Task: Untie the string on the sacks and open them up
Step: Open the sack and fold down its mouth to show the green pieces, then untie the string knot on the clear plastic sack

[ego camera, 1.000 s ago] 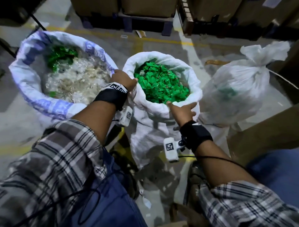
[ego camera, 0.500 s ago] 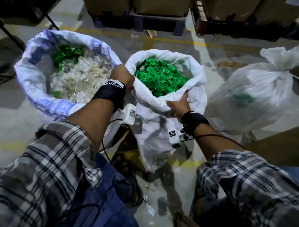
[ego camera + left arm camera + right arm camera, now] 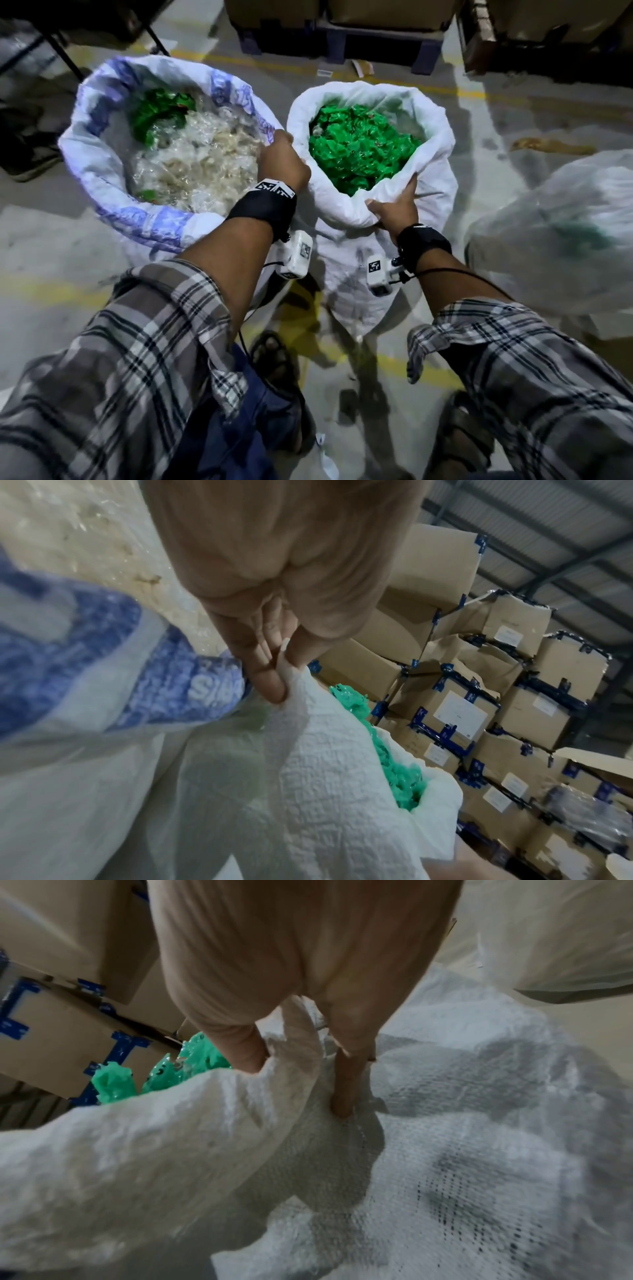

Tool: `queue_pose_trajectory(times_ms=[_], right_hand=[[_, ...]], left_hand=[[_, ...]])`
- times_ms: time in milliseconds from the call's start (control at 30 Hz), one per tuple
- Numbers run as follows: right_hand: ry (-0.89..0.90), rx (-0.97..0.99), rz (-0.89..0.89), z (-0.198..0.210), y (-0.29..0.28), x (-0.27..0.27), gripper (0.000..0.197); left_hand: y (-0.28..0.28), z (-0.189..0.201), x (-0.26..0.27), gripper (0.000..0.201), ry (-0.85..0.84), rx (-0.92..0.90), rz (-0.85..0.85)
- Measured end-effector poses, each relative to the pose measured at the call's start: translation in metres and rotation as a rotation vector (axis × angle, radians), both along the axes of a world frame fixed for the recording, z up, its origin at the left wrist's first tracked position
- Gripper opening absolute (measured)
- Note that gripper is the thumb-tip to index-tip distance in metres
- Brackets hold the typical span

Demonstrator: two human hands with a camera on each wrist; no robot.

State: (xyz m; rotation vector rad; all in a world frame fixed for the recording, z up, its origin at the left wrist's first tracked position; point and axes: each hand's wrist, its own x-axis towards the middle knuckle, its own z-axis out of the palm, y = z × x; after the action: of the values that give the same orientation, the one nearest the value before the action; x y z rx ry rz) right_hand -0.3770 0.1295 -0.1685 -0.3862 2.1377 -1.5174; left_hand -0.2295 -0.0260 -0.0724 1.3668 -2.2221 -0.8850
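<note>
**Both your hands grip the rim of the middle sack**

Your left hand (image 3: 282,164) curls its fingers over the left edge of the white sack (image 3: 356,274) at the centre of the head view, right where it touches the blue-printed sack (image 3: 113,192) in the upper left. The left wrist view shows your fingertips (image 3: 270,688) pinching the woven white cloth. Your right hand (image 3: 397,209) holds the near right part of the same rolled rim, thumb on top and fingers pressed into the cloth below. The sack stands open on the floor, its mouth showing green wrappers (image 3: 359,150). The blue-printed sack is open too, filled with clear wrappers (image 3: 198,168) and a few green ones.

Compared with half a second ago, your right hand sits a little further right along the rim, and your left hand has kept its place. The mouth of the white sack looks wider and rounder. The whole scene has slid right in the head view, so the tied clear bag (image 3: 561,233) at the right edge is now partly cut off. Stacked cardboard boxes (image 3: 479,710) stand behind the sacks
</note>
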Motion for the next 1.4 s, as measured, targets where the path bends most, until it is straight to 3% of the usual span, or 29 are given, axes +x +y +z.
queue_pose_trajectory(times_ms=[133,300,467,567,667,767,967,1133,1400], right_hand=[[0.061,0.101,-0.035,0.001,0.017,-0.007,0.113],[0.066,0.212,-0.165,0.022,0.041,0.000,0.079],[-0.029,0.122,-0.158,0.052,0.065,0.009,0.067],[0.036,0.107,-0.125,0.070,0.091,0.013,0.058],[0.196,0.158,-0.111,0.083,0.127,0.011,0.040],[0.319,0.271,-0.127,0.092,0.175,-0.002,0.031],[0.358,0.487,-0.237,0.085,0.268,-0.061,0.010],[0.376,0.628,-0.312,0.074,0.306,-0.128,0.020],[0.537,0.852,-0.292,0.045,0.291,-0.203,0.049]], left_hand=[[0.007,-0.001,-0.003,0.045,-0.022,0.003,-0.012],[0.024,0.004,-0.001,0.047,-0.061,-0.019,-0.041],[0.062,0.031,-0.002,0.059,-0.186,-0.148,-0.003],[0.102,0.047,-0.012,0.049,-0.083,-0.242,-0.146],[0.152,0.054,-0.035,0.037,0.026,-0.176,-0.341],[0.202,0.059,-0.063,0.023,0.008,-0.156,-0.523],[0.268,0.045,-0.115,0.025,-0.153,-0.117,-0.715],[0.295,0.023,-0.164,0.022,-0.213,-0.128,-0.761],[0.315,-0.029,-0.219,0.027,-0.266,-0.088,-0.780]])
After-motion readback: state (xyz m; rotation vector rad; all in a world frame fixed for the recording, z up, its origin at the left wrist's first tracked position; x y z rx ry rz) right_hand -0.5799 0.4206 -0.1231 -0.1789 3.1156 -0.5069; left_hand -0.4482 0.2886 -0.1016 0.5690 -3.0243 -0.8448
